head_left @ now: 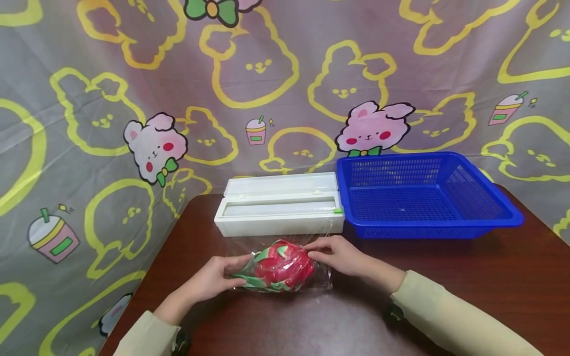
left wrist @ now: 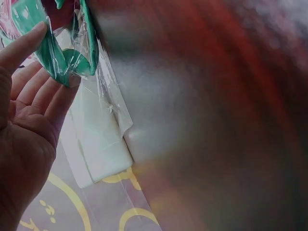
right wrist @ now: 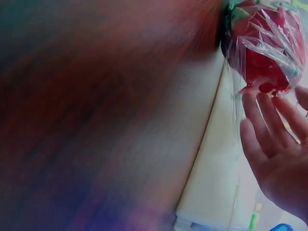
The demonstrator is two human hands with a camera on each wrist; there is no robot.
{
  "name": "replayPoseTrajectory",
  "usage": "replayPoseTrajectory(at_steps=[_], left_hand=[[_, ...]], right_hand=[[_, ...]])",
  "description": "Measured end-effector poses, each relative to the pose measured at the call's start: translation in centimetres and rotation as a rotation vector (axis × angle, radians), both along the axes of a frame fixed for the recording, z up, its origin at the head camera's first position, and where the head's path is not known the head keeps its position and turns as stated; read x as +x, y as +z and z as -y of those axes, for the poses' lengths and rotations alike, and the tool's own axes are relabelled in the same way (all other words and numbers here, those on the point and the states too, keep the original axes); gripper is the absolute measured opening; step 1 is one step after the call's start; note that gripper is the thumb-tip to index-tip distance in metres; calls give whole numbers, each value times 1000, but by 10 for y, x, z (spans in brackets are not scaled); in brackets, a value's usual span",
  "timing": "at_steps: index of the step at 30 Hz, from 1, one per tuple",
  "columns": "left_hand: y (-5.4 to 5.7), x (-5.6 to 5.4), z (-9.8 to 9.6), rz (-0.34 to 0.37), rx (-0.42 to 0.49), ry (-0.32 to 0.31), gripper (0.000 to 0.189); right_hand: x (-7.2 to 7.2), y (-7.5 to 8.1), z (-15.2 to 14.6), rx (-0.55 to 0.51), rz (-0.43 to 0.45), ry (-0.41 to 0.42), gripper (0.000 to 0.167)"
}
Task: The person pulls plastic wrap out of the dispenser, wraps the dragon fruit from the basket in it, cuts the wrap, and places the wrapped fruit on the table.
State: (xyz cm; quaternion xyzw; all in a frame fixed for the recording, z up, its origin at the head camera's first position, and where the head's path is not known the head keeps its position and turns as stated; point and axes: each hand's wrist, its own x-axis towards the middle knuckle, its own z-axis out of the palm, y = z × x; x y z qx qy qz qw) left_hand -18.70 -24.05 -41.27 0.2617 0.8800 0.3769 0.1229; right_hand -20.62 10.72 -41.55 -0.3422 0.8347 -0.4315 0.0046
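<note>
A red dragon fruit [head_left: 285, 267] with green scales lies sideways above the dark table, covered in clear, wrinkled cling film [right wrist: 272, 48]. At its green end, my left hand [head_left: 211, 278] grips the fruit between thumb and fingers. In the left wrist view, the left thumb [left wrist: 33, 38] lies on a green scale and the other fingers sit behind it. My right hand [head_left: 340, 254] holds the red end by its fingertips and thumb. Seen from the right wrist, the right fingers [right wrist: 269, 120] meet the fruit's tip through the film. The fruit's underside is hidden.
Behind the fruit stands a long white cling film box [head_left: 280, 225] with its lid raised and a green slider at its right end. A blue plastic basket [head_left: 427, 230] adjoins it on the right. A patterned curtain [head_left: 289, 74] hangs behind the brown table [head_left: 467, 291].
</note>
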Motion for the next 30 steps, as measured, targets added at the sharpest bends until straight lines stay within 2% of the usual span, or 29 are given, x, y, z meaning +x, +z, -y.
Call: replayPoseTrajectory(at_steps=[3,5,8,10,13,16,18,21,26,30], left_hand=[[0,-1,0,8,1,-6,61],[0,-2,0,9,3,-14,61],[2,-2,0,3,-1,-21,60],[4,-2,1,5,2,-21,59],[4,-2,1,15,14,-23,58],[2,-3,2,19,37,-42,57],[1,-3,2,14,48,-54,57],[0,-5,2,16,55,-64,57],[0,-8,2,58,47,-46,56],[3,-11,1,78,52,-53,55]], right_hand=[[3,5,-3,-23,-106,-22,21],[6,9,-6,-53,-194,-3,23],[10,14,-10,-60,-312,81,30],[13,14,-12,-24,-370,146,40],[17,9,-13,78,-371,198,61],[19,4,-13,154,-342,190,75],[20,2,-12,164,-335,174,77],[17,1,-10,111,-343,174,72],[8,1,-7,-18,-325,195,54],[2,0,-5,-59,-308,199,46]])
